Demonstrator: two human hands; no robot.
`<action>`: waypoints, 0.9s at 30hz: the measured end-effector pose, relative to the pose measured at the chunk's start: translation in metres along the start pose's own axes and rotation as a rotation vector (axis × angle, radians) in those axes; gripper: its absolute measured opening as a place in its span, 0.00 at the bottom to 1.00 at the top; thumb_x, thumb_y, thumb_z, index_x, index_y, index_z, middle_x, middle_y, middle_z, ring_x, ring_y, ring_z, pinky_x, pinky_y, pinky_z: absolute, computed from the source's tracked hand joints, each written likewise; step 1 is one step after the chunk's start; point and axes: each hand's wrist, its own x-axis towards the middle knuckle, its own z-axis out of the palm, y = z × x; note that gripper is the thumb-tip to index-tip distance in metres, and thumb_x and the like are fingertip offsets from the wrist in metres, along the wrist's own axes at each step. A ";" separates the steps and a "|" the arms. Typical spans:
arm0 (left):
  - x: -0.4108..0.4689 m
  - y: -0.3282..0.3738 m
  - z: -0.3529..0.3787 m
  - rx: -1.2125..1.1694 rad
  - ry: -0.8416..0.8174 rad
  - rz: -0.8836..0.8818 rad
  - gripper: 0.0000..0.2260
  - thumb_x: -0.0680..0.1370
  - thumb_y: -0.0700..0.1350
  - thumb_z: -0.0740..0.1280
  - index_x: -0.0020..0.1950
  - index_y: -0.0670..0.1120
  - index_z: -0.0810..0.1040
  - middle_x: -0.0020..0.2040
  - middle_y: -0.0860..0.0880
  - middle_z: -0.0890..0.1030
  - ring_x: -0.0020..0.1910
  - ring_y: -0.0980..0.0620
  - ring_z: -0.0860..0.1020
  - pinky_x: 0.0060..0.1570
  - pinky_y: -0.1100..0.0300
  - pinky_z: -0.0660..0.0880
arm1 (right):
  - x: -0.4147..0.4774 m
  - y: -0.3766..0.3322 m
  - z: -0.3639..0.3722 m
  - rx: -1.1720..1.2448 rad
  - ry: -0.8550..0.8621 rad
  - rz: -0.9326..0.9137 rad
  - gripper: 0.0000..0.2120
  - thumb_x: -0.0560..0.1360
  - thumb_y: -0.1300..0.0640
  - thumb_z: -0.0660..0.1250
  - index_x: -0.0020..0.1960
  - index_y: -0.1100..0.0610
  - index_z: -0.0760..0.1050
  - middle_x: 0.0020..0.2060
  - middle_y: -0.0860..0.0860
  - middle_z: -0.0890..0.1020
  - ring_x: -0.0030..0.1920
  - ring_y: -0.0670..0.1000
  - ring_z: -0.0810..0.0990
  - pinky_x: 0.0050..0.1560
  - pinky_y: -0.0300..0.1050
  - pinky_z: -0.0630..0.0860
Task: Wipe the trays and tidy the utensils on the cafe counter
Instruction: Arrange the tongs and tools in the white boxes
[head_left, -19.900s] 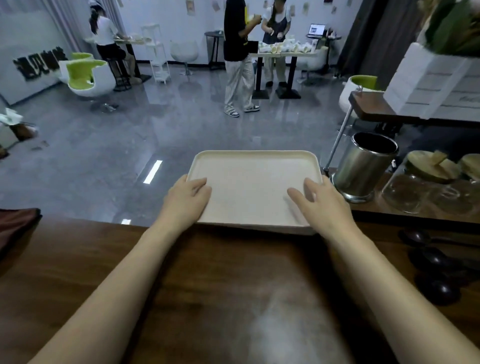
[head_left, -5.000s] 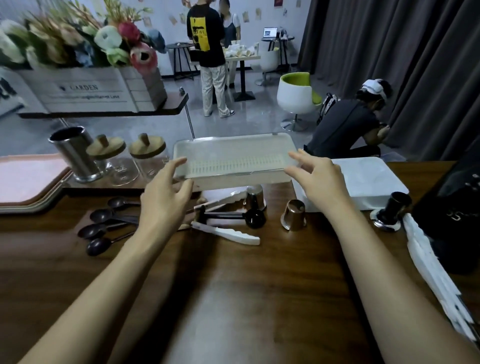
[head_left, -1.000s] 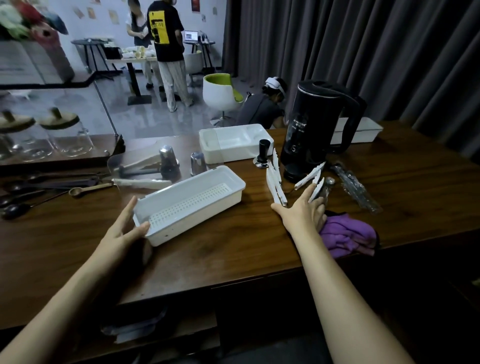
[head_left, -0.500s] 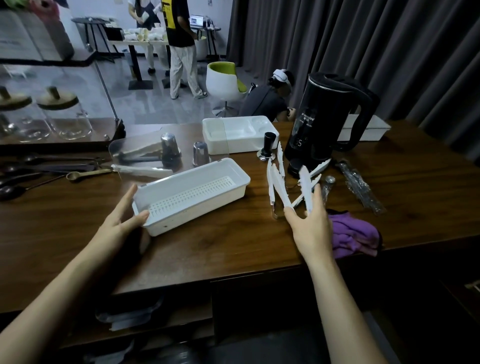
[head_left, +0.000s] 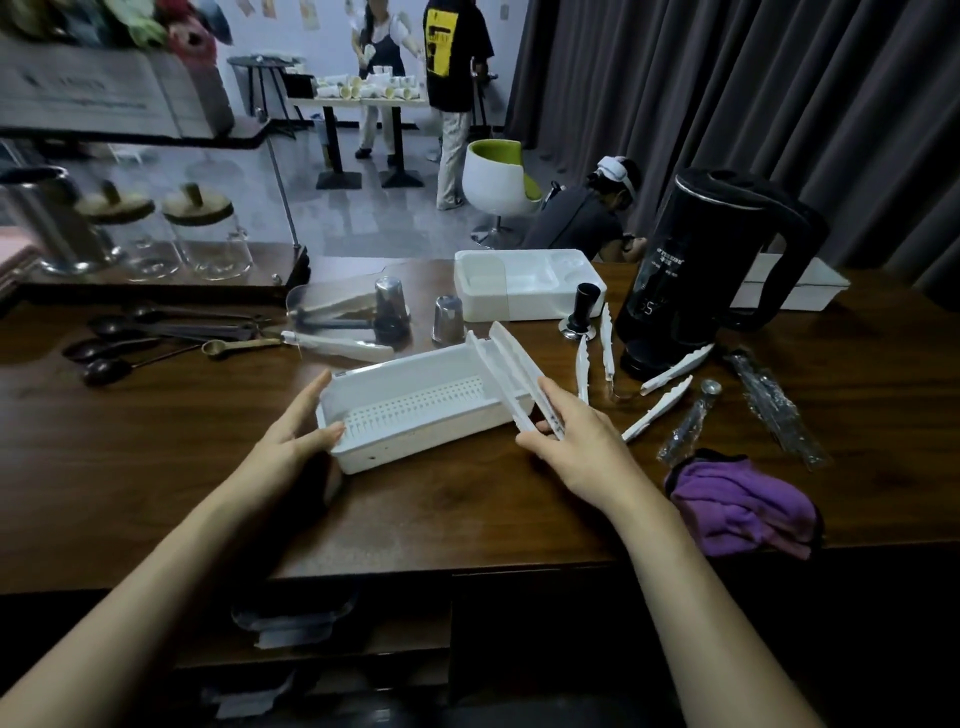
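The kettle (head_left: 696, 270) is black. Left of it are white tongs (head_left: 511, 374) and a white box (head_left: 431, 439) with rows of tiny holes. The cloth (head_left: 743, 509) near it is purple.

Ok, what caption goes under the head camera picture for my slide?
Right hand holds white tongs over the white tray, left hand gripping its end.

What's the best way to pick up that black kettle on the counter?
Probably by its handle, the thick loop arching from lid to base on the kettle's right side. Come in from the right: the body is wide, smooth and upright, and offers no easier grip.
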 end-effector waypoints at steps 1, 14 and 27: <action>0.000 0.000 0.001 -0.001 0.003 0.004 0.31 0.80 0.43 0.68 0.78 0.65 0.63 0.74 0.59 0.68 0.72 0.54 0.69 0.74 0.52 0.63 | 0.003 -0.001 0.002 -0.017 0.018 -0.018 0.32 0.78 0.49 0.69 0.78 0.42 0.58 0.72 0.43 0.70 0.57 0.42 0.75 0.63 0.47 0.73; 0.011 -0.006 -0.018 0.052 -0.093 -0.006 0.31 0.78 0.47 0.71 0.75 0.72 0.64 0.76 0.61 0.66 0.75 0.53 0.67 0.77 0.45 0.62 | 0.038 -0.033 0.002 -0.120 0.099 -0.178 0.20 0.79 0.53 0.66 0.71 0.45 0.72 0.57 0.39 0.74 0.64 0.47 0.71 0.61 0.45 0.67; 0.028 -0.002 -0.004 0.079 -0.178 0.009 0.32 0.78 0.47 0.73 0.76 0.70 0.64 0.79 0.61 0.61 0.79 0.55 0.60 0.80 0.46 0.55 | 0.090 -0.036 0.008 -0.256 -0.529 -0.065 0.32 0.78 0.66 0.66 0.78 0.50 0.64 0.74 0.45 0.70 0.73 0.51 0.69 0.65 0.39 0.65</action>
